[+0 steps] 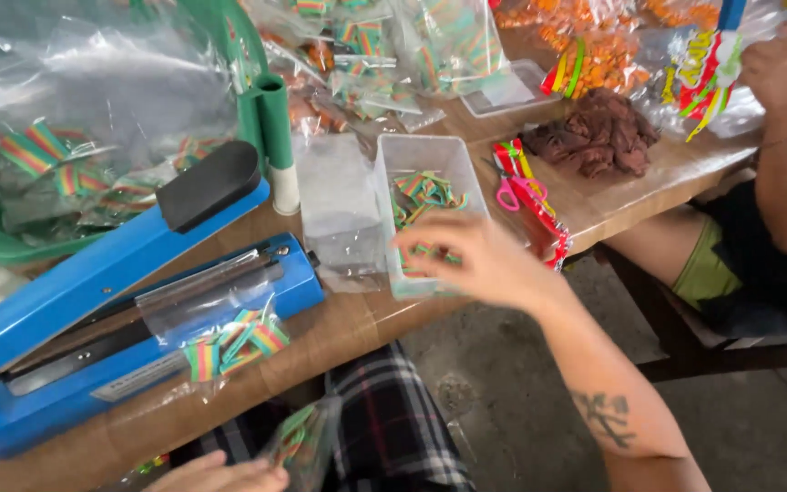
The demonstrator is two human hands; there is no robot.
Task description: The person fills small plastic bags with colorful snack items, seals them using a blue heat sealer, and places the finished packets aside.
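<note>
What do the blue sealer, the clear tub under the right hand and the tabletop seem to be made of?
Blue sealer: painted metal or hard plastic, smooth and glossy; black matte grip on its arm.
Clear tub: thin translucent plastic; the striped candy shows through its walls.
Tabletop: wood-grain surface, probably laminate given its sheen.

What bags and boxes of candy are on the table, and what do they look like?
Small clear bag: on the blue sealer, holding rainbow-striped strips.
Clear plastic tub: mid-table, rectangular, same strips inside; the right hand reaches over it.
Big clear bag: far left, crinkly, many striped packets.
Bag of orange candy: top right.
Small bag: by the left hand.
</note>
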